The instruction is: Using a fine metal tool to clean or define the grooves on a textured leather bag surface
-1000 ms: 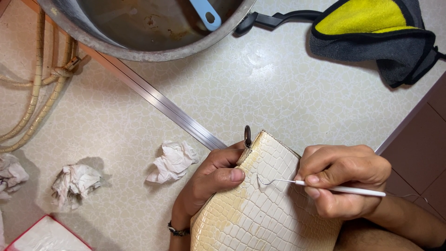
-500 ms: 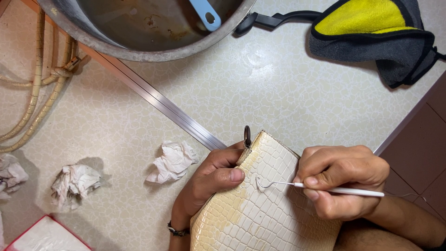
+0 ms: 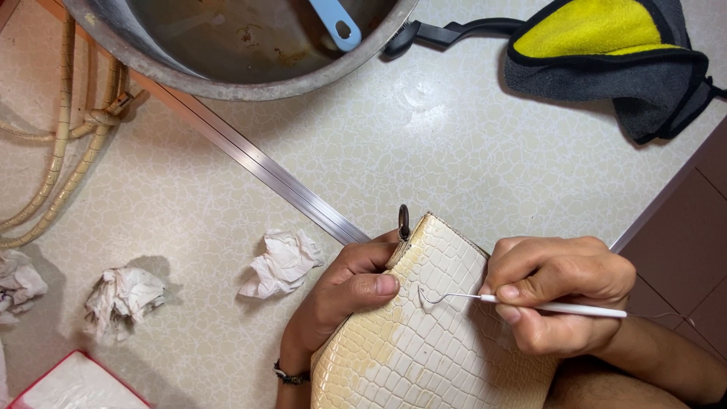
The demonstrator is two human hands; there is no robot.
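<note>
Cream croc-textured bag [image 3: 424,341] propped on lap, face up for access; left hand [image 3: 344,299] clamps its edge, thumb pressing top to steady it; right hand [image 3: 556,303] pinches white-handled hook pick [image 3: 530,303] pen-style, tip on surface; 2 crumpled tissues [image 3: 282,261] within reach on floor

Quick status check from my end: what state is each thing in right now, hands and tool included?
Cream bag: lying flat, yellow-stained at its left edge.
Left hand: gripping the bag's edge, thumb on top.
Right hand: pinching the hooked pick.
Hooked pick: tip on the bag's surface.
Crumpled tissues: used, loose on the floor.
Metal basin: dirty inside, blue handle resting in it.
Yellow-grey cloth: bunched up.
</note>
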